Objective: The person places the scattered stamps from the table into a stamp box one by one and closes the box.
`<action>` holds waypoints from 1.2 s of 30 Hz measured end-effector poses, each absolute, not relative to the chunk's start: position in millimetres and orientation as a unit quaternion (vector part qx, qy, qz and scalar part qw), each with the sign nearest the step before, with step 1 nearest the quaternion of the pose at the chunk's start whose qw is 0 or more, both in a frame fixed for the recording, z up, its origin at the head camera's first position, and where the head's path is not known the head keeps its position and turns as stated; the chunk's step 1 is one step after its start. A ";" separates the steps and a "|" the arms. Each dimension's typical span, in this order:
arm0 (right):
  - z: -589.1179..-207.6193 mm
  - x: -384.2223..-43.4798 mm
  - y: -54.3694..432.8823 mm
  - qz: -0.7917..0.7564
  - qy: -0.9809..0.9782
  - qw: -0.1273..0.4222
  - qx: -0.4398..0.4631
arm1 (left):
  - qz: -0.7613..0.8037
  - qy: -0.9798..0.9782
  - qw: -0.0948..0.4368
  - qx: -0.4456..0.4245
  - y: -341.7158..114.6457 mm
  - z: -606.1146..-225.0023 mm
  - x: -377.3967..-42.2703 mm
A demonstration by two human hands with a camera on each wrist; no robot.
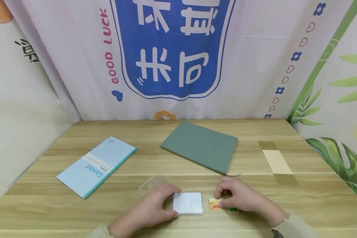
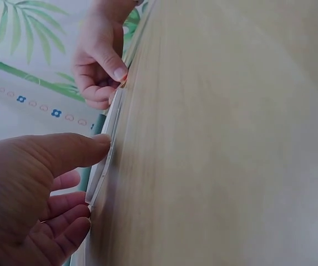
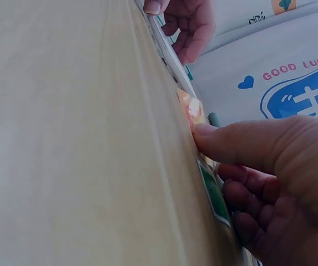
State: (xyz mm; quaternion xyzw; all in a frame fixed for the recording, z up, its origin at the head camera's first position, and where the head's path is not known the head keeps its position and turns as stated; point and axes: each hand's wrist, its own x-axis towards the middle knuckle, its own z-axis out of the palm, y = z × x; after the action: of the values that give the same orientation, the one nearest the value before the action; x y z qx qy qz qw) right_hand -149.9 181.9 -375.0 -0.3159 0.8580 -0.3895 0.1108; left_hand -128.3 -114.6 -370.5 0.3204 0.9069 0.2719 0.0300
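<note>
A flat clear plastic case with a white top face [image 1: 187, 203] lies on the table. My left hand [image 1: 154, 205] holds its left end, thumb at the near corner and fingers at the far corner; the left wrist view shows the thumb [image 2: 86, 149] on the case's edge. To the right, my right hand [image 1: 241, 196] pinches a small yellow-and-orange picture card [image 1: 214, 204], stamp-like in size, between thumb and fingers. Partly under that hand lies a small green card with a pale border [image 3: 214, 191]. A clear plastic lid [image 1: 145, 186] sits behind my left hand, partly hidden by it.
At the left lies a light blue notebook [image 1: 96, 165]. A dark green book [image 1: 200, 145] with a thin cord lies farther back in the middle. At the right is a brown-and-cream paper strip [image 1: 277, 162]. Printed curtains [image 1: 250, 66] hang behind the wooden table [image 1: 62, 218].
</note>
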 end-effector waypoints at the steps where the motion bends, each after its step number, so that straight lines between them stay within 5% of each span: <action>1: -374.7 -149.8 181.5 -0.389 0.859 0.109 -0.315 | 0.273 0.907 0.032 0.319 -114.4 -370.4 -128.5; 36: -363.2 -154.7 174.0 -0.461 0.846 0.143 -0.226 | 0.331 0.907 0.051 0.257 -113.4 -377.7 -124.4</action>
State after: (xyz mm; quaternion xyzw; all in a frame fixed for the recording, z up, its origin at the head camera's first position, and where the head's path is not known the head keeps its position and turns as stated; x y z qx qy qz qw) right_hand -154.7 174.0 -363.2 -0.2258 0.8465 -0.4605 0.1429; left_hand -124.4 -113.4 -377.7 0.2574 0.9066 0.3306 0.0505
